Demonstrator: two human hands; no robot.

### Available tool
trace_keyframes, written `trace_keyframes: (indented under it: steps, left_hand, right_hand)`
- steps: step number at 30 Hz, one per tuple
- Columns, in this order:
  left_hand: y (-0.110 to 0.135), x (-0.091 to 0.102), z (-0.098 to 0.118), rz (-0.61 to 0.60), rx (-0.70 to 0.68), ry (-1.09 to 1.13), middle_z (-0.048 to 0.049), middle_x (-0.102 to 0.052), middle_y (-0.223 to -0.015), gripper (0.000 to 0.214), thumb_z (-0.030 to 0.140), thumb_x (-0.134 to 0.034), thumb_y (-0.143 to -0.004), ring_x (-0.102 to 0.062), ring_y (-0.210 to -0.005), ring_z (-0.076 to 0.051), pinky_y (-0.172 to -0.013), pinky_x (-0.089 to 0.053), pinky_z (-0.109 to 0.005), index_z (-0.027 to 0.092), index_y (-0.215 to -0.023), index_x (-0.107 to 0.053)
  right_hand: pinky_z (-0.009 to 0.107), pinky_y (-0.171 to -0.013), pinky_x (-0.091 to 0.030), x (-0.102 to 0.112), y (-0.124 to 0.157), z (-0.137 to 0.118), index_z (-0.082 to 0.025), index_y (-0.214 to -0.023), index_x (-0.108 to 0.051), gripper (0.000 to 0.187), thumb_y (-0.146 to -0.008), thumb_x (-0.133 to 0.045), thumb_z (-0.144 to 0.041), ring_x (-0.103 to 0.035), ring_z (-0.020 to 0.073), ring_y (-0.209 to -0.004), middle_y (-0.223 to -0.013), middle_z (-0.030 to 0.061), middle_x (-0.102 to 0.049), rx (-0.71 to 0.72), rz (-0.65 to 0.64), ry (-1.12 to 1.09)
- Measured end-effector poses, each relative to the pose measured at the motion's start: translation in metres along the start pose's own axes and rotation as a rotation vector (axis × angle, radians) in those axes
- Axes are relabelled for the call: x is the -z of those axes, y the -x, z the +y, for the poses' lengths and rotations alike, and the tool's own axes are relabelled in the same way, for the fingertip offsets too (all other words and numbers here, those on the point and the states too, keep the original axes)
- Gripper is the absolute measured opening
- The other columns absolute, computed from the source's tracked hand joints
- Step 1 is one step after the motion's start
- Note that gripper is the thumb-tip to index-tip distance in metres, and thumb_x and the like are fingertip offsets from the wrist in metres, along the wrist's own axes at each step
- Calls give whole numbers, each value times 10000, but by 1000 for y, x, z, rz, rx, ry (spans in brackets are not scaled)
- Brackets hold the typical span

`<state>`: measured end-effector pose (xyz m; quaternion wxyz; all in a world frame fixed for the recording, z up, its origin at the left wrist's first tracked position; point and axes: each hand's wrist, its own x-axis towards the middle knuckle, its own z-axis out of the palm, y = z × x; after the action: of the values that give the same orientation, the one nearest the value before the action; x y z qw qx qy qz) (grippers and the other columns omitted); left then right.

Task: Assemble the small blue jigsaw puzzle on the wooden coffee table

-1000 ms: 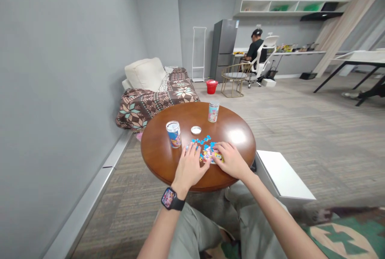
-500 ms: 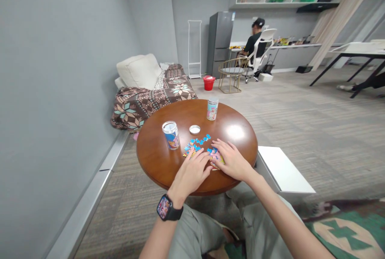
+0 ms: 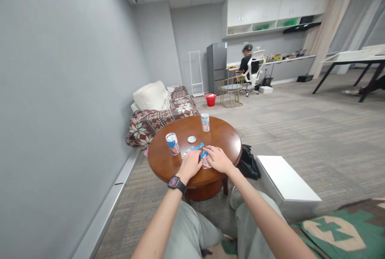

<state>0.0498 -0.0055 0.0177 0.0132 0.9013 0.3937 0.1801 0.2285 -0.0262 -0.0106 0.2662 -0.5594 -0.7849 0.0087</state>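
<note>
On the round wooden table [image 3: 162, 162], my left hand [image 3: 190, 164] lies over loose jigsaw pieces [image 3: 191, 148], its fingers stretched out and thumb apart. My right hand [image 3: 219, 159] rests at the right side of a partly joined jigsaw puzzle [image 3: 205, 161], fingers extended over its edge; they hide part of it. Neither hand visibly holds a piece. An opened printed can [image 3: 172, 144] stands left of the pieces, and its round metal lid [image 3: 191, 139] lies behind them. A second printed can [image 3: 205, 123], closed, stands farther back.
A white box [image 3: 287, 176] and a black bag [image 3: 249, 162] are on the floor right of the table. Behind it is a sofa [image 3: 164, 120] with a patterned cover. A red bucket [image 3: 211, 100] and a seated person [image 3: 245, 64] are farther off.
The camera view has tilted up, showing the ceiling. My hands have drawn closer together over the puzzle, and my right fingers reach farther left across it. The cans and lid have stayed put.
</note>
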Motion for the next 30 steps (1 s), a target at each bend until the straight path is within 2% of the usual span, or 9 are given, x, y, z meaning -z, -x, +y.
trace_keyframes:
  steps: [2,4,8,12,16,21,24,27,30]
  left_hand:
    - [-8,-3,2,-22,48,5,-106,-652,-1089,239,230,-537,-874,-579,-1076,-250,-949,-438,-404,164,-1103,-561]
    - [-14,-5,-1,-34,89,41,-98,-654,-1090,240,232,-573,-861,-590,-1056,-242,-926,-444,-388,172,-1093,-561]
    - [-22,-11,-12,-50,153,186,-71,-671,-1022,305,215,-628,-822,-615,-990,-221,-891,-464,-366,174,-1114,-552]
    - [-28,-18,-21,-49,98,306,-76,-659,-1079,389,186,-654,-789,-611,-1001,-212,-915,-467,-368,169,-1160,-538]
    - [-29,-27,-21,-33,66,413,-60,-653,-1090,422,154,-608,-813,-599,-1000,-185,-937,-462,-344,176,-1220,-498]
    - [-23,-30,-17,46,70,360,-62,-626,-1138,459,184,-575,-832,-540,-1096,-226,-997,-411,-402,207,-1276,-458]
    - [-20,-26,-14,27,93,267,-69,-601,-1172,451,207,-566,-836,-512,-1113,-251,-1015,-378,-446,234,-1275,-465]
    - [-19,-22,-10,0,82,268,-68,-595,-1144,389,213,-560,-838,-510,-1088,-251,-980,-399,-426,241,-1221,-496]
    - [-19,-20,-8,7,58,357,-51,-617,-1022,310,179,-534,-845,-549,-1001,-225,-937,-423,-390,221,-1152,-525]
  right_hand:
    - [431,-1076,-336,0,0,-1,-195,-1271,-562,372,-938,-413,-267,-455,209,-1281,-1347,106,-537,-15,-1,-11]
    - [478,-1092,-306,0,0,-2,-210,-1272,-561,367,-949,-407,-294,-415,235,-1322,-1387,102,-509,-28,-43,0]
    - [529,-1114,-249,2,0,-5,-206,-1370,-463,435,-958,-397,-330,-329,260,-1385,-1459,111,-433,-71,-73,-11]
    - [499,-1108,-270,4,1,-4,-201,-1248,-564,359,-949,-397,-309,-355,233,-1371,-1425,104,-473,-117,-49,-51]
    - [490,-1098,-279,2,2,1,-207,-1274,-547,393,-897,-452,-266,-372,234,-1355,-1406,107,-490,-72,-79,-34]
    - [472,-1087,-296,-4,2,6,-232,-1316,-523,432,-894,-445,-282,-387,239,-1338,-1400,97,-492,-50,-70,-17]
    - [490,-1090,-288,-5,3,8,-247,-1329,-506,441,-894,-442,-286,-377,246,-1346,-1410,96,-480,-51,-72,-14]
    - [499,-1092,-286,-4,5,9,-252,-1316,-499,435,-885,-457,-291,-369,249,-1356,-1418,91,-473,-47,-77,-21]
    - [494,-1094,-289,-3,6,9,-227,-1228,-531,364,-880,-468,-311,-371,251,-1356,-1405,94,-487,-46,-73,-37]
